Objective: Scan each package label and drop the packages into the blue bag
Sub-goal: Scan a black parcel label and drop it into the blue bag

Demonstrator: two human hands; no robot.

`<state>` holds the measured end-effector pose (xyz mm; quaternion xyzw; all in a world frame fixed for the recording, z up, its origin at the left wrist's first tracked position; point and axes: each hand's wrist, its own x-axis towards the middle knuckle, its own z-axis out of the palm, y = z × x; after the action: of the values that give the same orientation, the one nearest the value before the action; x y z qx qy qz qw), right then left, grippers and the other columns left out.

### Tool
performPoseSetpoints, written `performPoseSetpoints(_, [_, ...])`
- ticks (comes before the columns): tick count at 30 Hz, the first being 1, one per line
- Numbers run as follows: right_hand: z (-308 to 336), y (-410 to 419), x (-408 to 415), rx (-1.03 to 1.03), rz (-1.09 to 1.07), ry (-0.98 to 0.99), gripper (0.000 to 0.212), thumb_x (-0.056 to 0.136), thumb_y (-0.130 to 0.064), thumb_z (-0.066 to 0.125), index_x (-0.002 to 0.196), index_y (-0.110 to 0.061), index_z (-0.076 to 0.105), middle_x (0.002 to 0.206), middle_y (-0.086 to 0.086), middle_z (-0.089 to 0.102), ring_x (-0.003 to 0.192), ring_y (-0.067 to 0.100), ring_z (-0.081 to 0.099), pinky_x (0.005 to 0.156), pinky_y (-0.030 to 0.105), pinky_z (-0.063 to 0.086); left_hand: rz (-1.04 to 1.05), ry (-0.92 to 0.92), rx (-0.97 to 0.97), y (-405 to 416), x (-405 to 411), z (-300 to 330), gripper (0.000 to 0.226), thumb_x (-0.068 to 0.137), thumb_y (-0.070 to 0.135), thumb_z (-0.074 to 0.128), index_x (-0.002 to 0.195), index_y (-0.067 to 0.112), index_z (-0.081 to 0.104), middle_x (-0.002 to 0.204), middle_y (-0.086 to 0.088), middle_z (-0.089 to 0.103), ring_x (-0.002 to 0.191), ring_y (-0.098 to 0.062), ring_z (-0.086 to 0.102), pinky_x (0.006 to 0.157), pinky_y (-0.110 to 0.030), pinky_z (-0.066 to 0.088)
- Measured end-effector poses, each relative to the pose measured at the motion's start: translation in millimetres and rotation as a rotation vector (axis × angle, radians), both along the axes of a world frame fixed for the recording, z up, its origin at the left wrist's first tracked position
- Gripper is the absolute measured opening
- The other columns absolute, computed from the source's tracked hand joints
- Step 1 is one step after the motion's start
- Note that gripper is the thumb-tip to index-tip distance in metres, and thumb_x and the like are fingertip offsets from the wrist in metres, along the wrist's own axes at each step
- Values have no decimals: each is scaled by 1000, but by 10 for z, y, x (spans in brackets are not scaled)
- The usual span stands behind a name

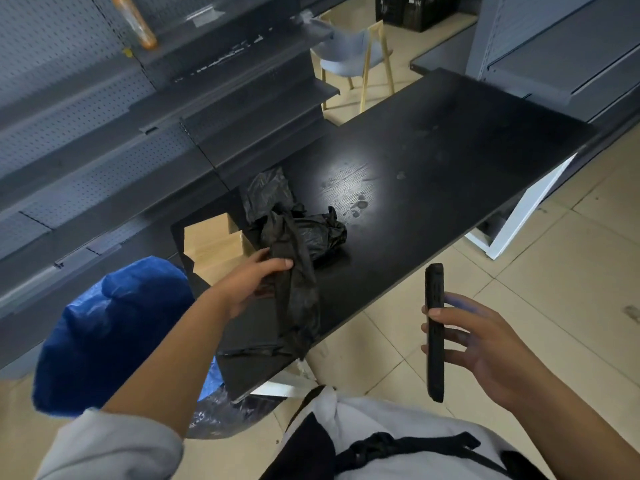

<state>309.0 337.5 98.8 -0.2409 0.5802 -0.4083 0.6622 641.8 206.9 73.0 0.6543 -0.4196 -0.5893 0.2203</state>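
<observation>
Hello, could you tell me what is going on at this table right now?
A person is working through black plastic packages at a black table. The left hand grips one black package lifted near the table's front edge, while the right hand holds a dark phone-like scanner upright beside it. Two more black packages lie on the table behind. The blue bag stands to the left of the table, below the left arm. No label is visible on the held package.

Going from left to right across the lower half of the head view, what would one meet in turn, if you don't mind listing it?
Blue bag → left hand → black package it grips over the black table → dark phone-like scanner → right hand holding it.
</observation>
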Motion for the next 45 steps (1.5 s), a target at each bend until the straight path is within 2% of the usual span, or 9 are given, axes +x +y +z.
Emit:
performPoseSetpoints(9, [-32,-125,-372,-2,-90,2,129,14,-59,94,133,-19,62,123,10,68,113,36,63,102,62,51,118,143,292,-403,-1149,-334,55,73,57,78,114,21,71,116,-4,74,107,-23,68,91,-40,53])
performPoseSetpoints(12, [-15,-313,-466,18,-135,3,104,38,-47,88,135,-20,61,127,11,65,114,35,62,103,62,50,98,136,367,-720,-1519,-373,50,76,57,76,108,20,67,105,-2,70,97,-21,66,83,-37,51])
performPoseSetpoints(15, [-9,-590,-553,42,-170,27,78,58,-36,78,133,-19,61,124,12,65,112,35,62,102,62,50,66,145,404,-1110,-1835,-436,64,71,60,80,120,22,64,118,-4,69,109,-25,63,101,-44,46])
performPoseSetpoints(22, [88,-1438,-858,94,-181,117,77,55,-27,88,128,-17,64,117,13,65,108,36,63,100,62,52,65,388,384,-2095,-2441,-585,63,67,63,79,114,22,69,92,-1,76,91,-22,68,85,-37,49])
performPoseSetpoints(26, [120,-1910,-1104,128,-190,149,65,64,-18,88,125,-15,66,120,14,66,109,37,63,101,64,50,101,784,372,-2528,-2699,-617,64,85,54,70,138,18,63,135,-8,66,128,-30,59,116,-49,39])
performPoseSetpoints(29, [139,-2163,-1231,138,-212,174,65,61,-28,79,124,-14,68,118,13,68,109,37,64,101,63,51,217,935,371,-2669,-2689,-764,62,93,52,61,141,13,59,142,-17,60,132,-38,56,115,-54,40])
performPoseSetpoints(36, [38,-2652,-1566,164,-152,157,74,58,-22,89,128,-14,66,119,9,67,113,36,63,101,63,51,435,467,371,-2613,-2459,-1128,62,91,63,56,139,23,58,134,-8,61,116,-25,59,96,-42,46])
performPoseSetpoints(39, [-20,-2892,-1749,156,-104,120,33,77,-19,79,109,-18,72,107,8,70,106,34,65,98,60,53,420,325,317,-2600,-2461,-1093,56,94,54,59,140,22,57,134,-5,61,124,-25,57,98,-41,45])
performPoseSetpoints(45, [-140,-3388,-2224,119,101,102,43,71,-22,82,113,-15,74,97,12,73,96,32,68,85,48,56,250,-366,-173,-2417,-2951,-714,34,93,25,68,127,23,62,125,1,65,106,-12,61,90,-30,48])
